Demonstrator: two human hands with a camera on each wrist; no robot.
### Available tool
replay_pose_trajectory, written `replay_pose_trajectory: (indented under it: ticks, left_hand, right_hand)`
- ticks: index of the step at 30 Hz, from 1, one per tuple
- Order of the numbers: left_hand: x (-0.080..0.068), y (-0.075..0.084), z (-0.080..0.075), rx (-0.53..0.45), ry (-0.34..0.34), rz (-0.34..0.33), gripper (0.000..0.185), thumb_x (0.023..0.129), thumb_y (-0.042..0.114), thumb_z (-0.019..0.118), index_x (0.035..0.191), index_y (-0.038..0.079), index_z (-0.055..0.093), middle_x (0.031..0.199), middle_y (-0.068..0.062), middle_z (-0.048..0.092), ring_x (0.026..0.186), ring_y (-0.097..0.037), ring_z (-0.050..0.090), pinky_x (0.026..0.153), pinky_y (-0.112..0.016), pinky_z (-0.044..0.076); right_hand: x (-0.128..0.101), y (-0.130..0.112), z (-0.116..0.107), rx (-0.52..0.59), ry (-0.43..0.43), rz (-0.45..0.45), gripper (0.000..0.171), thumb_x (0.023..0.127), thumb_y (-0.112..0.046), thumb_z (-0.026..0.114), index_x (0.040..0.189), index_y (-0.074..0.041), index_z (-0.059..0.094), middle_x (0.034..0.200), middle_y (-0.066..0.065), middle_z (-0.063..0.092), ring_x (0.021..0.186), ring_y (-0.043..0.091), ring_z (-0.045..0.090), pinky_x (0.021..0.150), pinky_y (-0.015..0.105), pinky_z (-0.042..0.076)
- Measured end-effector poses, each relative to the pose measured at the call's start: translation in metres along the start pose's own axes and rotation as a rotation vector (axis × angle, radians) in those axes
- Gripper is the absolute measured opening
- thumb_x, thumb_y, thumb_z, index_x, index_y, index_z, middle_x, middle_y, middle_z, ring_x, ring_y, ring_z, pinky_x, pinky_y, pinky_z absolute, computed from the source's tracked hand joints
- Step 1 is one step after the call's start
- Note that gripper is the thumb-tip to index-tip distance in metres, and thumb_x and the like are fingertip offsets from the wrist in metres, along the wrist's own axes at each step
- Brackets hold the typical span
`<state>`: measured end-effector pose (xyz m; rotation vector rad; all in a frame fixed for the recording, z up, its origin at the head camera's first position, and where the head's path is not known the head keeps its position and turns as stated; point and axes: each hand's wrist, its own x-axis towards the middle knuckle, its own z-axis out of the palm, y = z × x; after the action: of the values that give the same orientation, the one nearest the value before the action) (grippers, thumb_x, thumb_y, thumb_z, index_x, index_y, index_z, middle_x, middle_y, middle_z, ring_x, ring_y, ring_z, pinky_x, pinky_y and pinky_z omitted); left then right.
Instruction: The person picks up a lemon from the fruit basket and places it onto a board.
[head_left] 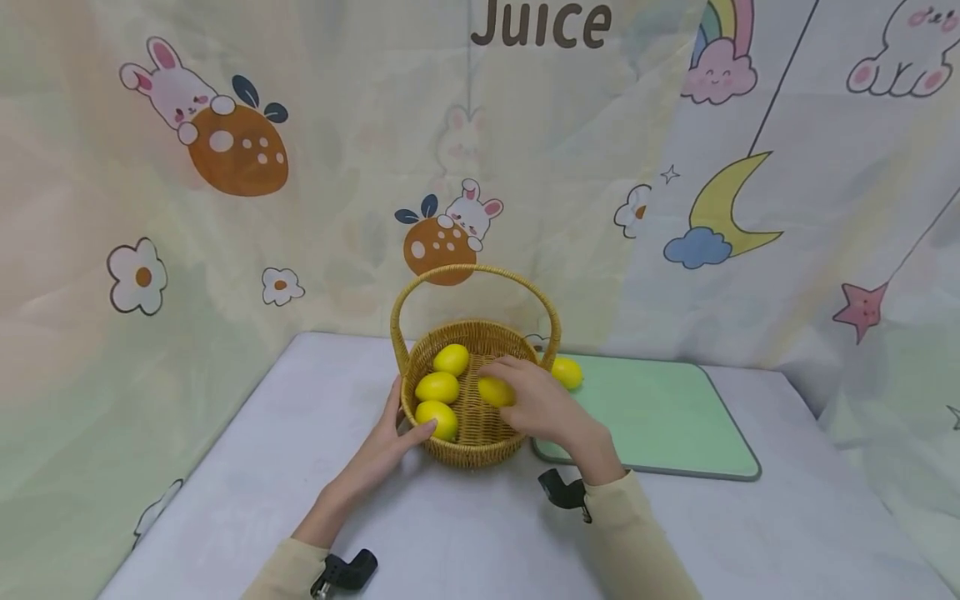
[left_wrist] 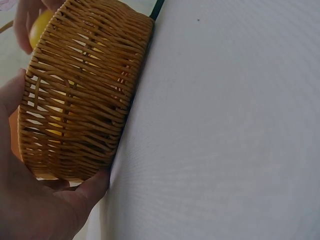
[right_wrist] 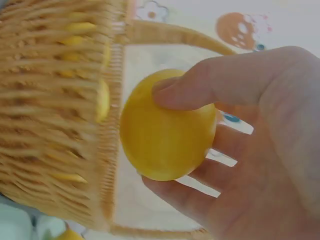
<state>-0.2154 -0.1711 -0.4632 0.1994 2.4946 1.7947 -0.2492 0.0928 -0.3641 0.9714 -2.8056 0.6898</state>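
A wicker basket (head_left: 472, 452) with a tall arched handle stands on the table, with three yellow lemons (head_left: 437, 388) along its left inside. My left hand (head_left: 382, 446) grips the basket's left side, thumb over the rim and the other fingers around the outside wall. In the right wrist view, a lemon (right_wrist: 167, 132) sits between the thumb and fingers of my right hand (right_wrist: 250, 135). The head view places this hand over the right half of the basket, above its woven bottom. Another lemon (head_left: 567, 373) lies to the right of the basket, on the green board.
A light green cutting board (head_left: 652, 417) with a grey edge lies right of the basket, partly behind it. The white table (head_left: 450, 533) ends at a printed cloth backdrop (head_left: 360, 167) close behind the basket. The basket handle (head_left: 480, 268) arches above the opening.
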Motion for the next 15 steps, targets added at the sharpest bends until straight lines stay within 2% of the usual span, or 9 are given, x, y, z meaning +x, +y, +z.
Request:
replay_pose_trajectory:
  ticks: [10,15]
  left_hand:
    - [0.003,0.0,-0.002,0.002,-0.004,-0.017,0.095,0.092,0.055,0.063,0.151,0.054,-0.012,0.168,0.01,-0.006,0.156,-0.032,0.005,0.118,-0.071,0.007]
    - [0.002,-0.001,-0.001,0.001,-0.003,-0.026,0.096,0.092,0.055,0.063,0.151,0.053,-0.012,0.168,0.008,-0.005,0.156,-0.032,0.005,0.118,-0.07,0.009]
  right_hand:
    - [-0.016,0.009,-0.036,0.037,0.084,0.032,0.056,0.08,0.002,0.069,0.131,-0.02,0.063,0.139,0.001,0.058,0.13,0.027,0.053,0.106,0.049,0.049]
    - [-0.022,0.019,-0.048,0.061,0.125,0.038,0.056,0.08,0.004,0.069,0.131,-0.019,0.063,0.138,0.002,0.059,0.126,0.027,0.055,0.101,0.048,0.052]
